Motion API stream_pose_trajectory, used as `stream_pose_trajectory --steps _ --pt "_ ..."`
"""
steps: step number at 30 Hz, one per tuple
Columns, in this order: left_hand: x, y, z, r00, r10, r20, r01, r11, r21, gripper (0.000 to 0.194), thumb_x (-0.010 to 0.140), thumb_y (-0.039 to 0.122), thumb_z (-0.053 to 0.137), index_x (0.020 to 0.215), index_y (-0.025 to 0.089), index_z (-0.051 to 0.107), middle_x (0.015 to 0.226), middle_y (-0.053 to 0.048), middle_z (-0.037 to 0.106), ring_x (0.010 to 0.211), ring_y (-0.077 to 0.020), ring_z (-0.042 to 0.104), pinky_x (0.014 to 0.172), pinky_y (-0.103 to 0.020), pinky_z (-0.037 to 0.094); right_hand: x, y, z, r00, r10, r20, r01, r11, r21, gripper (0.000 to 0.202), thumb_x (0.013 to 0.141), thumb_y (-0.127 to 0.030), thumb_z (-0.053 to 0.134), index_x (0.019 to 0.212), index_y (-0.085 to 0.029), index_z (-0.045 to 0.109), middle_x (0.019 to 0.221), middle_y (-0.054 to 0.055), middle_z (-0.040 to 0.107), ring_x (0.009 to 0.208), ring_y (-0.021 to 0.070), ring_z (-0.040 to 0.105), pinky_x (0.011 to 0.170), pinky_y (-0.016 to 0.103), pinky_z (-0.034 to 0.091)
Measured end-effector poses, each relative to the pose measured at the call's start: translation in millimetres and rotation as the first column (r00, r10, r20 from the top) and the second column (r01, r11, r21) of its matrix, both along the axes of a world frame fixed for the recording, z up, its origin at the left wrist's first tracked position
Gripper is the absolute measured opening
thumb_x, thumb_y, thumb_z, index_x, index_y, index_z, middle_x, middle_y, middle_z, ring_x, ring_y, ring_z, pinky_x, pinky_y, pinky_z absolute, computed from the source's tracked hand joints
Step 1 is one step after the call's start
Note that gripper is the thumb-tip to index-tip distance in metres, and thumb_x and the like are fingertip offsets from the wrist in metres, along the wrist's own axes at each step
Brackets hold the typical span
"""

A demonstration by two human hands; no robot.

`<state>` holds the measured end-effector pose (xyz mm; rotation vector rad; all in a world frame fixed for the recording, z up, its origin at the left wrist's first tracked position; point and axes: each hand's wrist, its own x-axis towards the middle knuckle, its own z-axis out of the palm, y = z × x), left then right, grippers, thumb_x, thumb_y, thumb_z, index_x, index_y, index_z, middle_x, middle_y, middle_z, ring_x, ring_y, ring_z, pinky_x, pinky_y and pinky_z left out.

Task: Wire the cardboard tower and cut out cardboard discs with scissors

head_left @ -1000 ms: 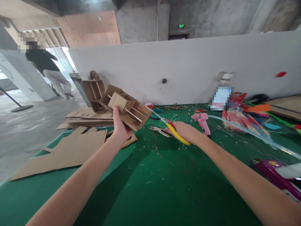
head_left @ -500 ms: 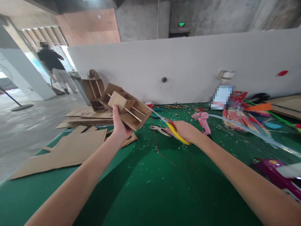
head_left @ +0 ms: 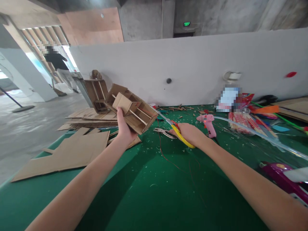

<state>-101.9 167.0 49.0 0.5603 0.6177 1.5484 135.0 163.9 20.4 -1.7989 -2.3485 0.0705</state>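
My left hand [head_left: 126, 130] is closed round a small cardboard box frame [head_left: 141, 107], its thumb pressed on a raised cardboard block. Thin wooden sticks run along the frame, which is held tilted above the table. My right hand [head_left: 189, 132] grips yellow and red-handled scissors [head_left: 183, 138]. Their blades point up and left to the frame's right end; whether they touch it I cannot tell. A thin red wire [head_left: 161, 152] trails down from near the frame onto the green table. Metal pliers [head_left: 166, 132] lie just left of my right hand.
A pink glue gun [head_left: 209, 124] stands at right, with a purple tool [head_left: 280, 176] nearer. Cardboard sheets [head_left: 72, 152] lie at left, another cardboard frame [head_left: 96, 93] behind them. A white wall [head_left: 192, 67] borders the back. A person [head_left: 57, 65] stands far left with a broom.
The cardboard frame and my left hand have shifted slightly right in view. My right hand keeps the scissors in nearly the same place. The person in the background has moved a little right.
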Motion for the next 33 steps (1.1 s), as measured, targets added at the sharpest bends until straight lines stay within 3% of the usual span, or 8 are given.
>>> stream_pose_trajectory --steps 15,27,33 --pt "0.1 2.9 -6.7 0.998 -0.023 -0.052 0.023 1.000 -0.017 0.080 0.067 0.075 0.051 0.122 0.017 0.059 0.109 -0.011 0.069 0.112 -0.0314 0.058 0.100 -0.044 0.043 -1.2 -0.7 -5.2 1.000 0.011 -0.001 -0.011 1.000 0.029 0.060 0.087 -0.069 0.027 0.089 -0.018 0.056 0.090 0.014 0.067 0.078 0.0284 0.065 0.057 0.033 0.041" --pt "0.2 2.6 -4.8 0.999 -0.011 -0.049 0.009 0.999 -0.031 0.081 0.067 0.076 0.050 0.120 0.016 0.060 0.104 -0.013 0.070 0.111 -0.0325 0.059 0.099 -0.044 0.043 -3.6 -1.8 -3.3 0.998 0.002 0.055 -0.006 0.998 0.062 0.068 0.085 -0.073 0.024 0.088 -0.014 0.059 0.088 0.018 0.068 0.083 0.0302 0.066 0.065 0.033 0.044" --pt "3.3 0.6 -11.9 0.989 -0.131 -0.061 0.130 0.991 -0.017 0.087 0.063 0.076 0.055 0.127 0.017 0.054 0.105 -0.012 0.070 0.108 -0.0320 0.061 0.097 -0.046 0.045 -4.0 -2.2 -5.8 0.999 0.002 0.040 -0.005 0.997 0.077 0.069 0.084 -0.074 0.023 0.092 -0.015 0.057 0.091 0.016 0.067 0.081 0.0309 0.066 0.062 0.034 0.044"
